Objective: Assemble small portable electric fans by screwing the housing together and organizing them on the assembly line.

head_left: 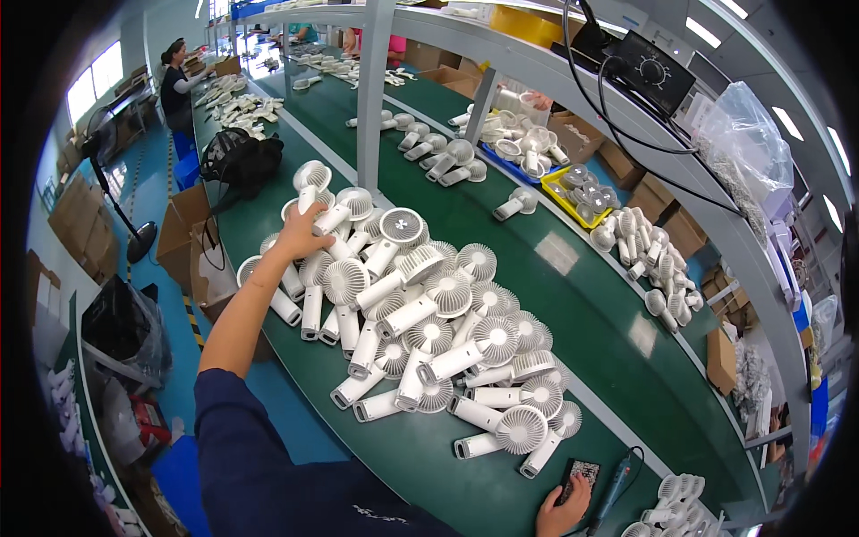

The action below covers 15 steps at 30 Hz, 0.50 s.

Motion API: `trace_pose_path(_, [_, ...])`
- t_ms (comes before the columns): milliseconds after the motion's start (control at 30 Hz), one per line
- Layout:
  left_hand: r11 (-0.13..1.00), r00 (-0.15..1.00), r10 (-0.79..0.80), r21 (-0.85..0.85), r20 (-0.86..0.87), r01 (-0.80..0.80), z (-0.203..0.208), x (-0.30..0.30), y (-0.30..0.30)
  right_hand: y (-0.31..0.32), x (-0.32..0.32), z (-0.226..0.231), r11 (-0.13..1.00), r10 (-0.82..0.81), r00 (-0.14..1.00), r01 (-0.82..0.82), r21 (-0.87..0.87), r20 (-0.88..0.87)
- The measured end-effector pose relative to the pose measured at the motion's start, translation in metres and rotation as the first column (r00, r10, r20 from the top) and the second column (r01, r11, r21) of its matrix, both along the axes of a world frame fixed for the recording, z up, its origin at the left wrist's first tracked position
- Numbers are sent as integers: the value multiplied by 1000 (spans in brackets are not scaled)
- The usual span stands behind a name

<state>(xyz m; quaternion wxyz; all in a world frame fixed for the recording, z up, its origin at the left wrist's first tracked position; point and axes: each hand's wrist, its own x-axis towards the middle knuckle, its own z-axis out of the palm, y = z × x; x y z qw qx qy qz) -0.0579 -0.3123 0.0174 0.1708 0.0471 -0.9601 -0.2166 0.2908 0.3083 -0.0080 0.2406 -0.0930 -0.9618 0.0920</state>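
A large heap of white handheld fans (429, 336) with round grilles and short handles lies on the green bench in front of me. Stretched to the far left end of the heap, my left hand (302, 234) is closed round the handle of one handheld fan (311, 175), whose round head points away from me. At the lower right, my right hand (565, 508) rests its bent fingers at the edge of a small black tray (586, 469) of tiny metal parts. Whatever its fingertips pinch is too small to make out. Beside it lies a blue-and-black electric screwdriver (617, 481) with a cord.
A metal shelf post (372, 98) rises beyond the heap. More fans (644, 246) lie across the conveyor (573, 295), near a yellow tray (553, 190). A black bag (240, 161) sits at the far left of the bench. A person (177, 85) works farther along.
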Motion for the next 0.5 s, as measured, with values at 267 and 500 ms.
trace_pose_path(267, [946, 996, 65, 322, -69, -40, -13, -6, -19, -3, -3, 4, 1000, 16, 1000, -16, -1, -20])
trace_pose_path(500, [871, 922, 366, 395, -128, -291, -19, -2, -48, -3, -3, 2, 1000, 13, 1000, -13, 9, -11])
